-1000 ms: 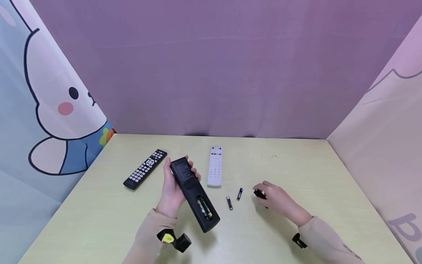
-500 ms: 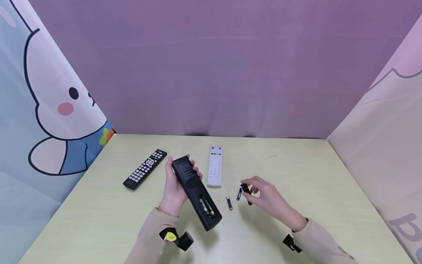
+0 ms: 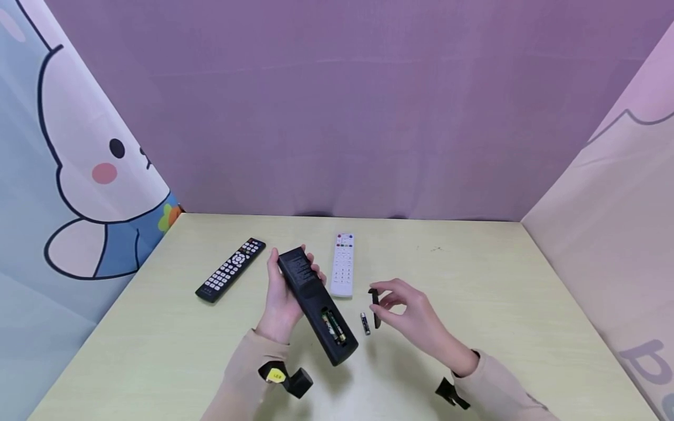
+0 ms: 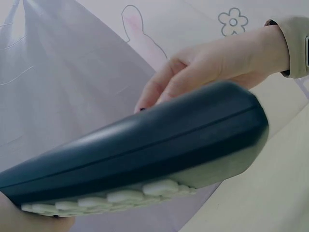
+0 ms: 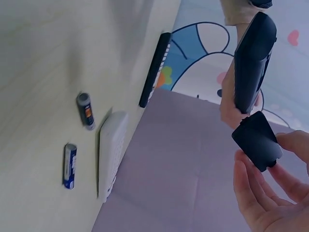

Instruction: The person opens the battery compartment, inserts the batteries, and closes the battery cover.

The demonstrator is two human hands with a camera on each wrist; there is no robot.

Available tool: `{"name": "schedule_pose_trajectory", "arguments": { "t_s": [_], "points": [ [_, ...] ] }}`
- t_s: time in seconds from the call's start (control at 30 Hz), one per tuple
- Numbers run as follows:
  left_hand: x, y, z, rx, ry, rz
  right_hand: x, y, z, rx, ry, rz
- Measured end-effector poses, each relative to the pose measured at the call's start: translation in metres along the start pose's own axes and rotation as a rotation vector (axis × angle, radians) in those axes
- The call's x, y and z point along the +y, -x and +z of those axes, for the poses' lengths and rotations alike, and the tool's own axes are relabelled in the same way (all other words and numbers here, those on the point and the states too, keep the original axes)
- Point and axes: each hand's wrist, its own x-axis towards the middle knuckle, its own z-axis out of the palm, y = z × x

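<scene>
Black remote (image 3: 306, 287), two batteries (image 3: 337, 328) showing inside, is held by the left hand (image 3: 280, 304), fingers wrapped round it; the right hand (image 3: 416, 316) pinches a dark cover (image 5: 258, 141); farther, between the hands, a white remote (image 3: 343, 266) lies on the table (image 3: 474, 263).

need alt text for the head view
Left hand holds a black remote, two batteries exposed in its back; right hand pinches a black cover. On the table: a white remote, another black remote, a loose battery.
</scene>
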Motion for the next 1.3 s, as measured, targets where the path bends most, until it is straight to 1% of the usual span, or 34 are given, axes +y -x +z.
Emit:
{"name": "schedule_pose_trajectory", "arguments": {
  "t_s": [0.23, 0.5, 0.9, 1.1, 1.3],
  "points": [
    [-0.002, 0.000, 0.002, 0.008, -0.004, 0.001, -0.012, -0.001, 0.005, -0.019, -0.076, 0.067],
    [-0.004, -0.001, 0.003, 0.004, -0.007, 0.006, -0.021, -0.002, 0.008, -0.035, -0.128, 0.097],
    [-0.007, -0.002, 0.004, 0.008, -0.053, 0.020, -0.029, -0.004, 0.013, -0.066, -0.192, 0.088],
    [-0.007, -0.002, 0.005, 0.017, -0.045, 0.027, -0.033, -0.004, 0.016, -0.097, -0.200, 0.090],
    [-0.008, -0.002, 0.005, 0.030, -0.045, 0.033, -0.034, -0.005, 0.019, -0.089, -0.199, 0.076]
  ]
}}
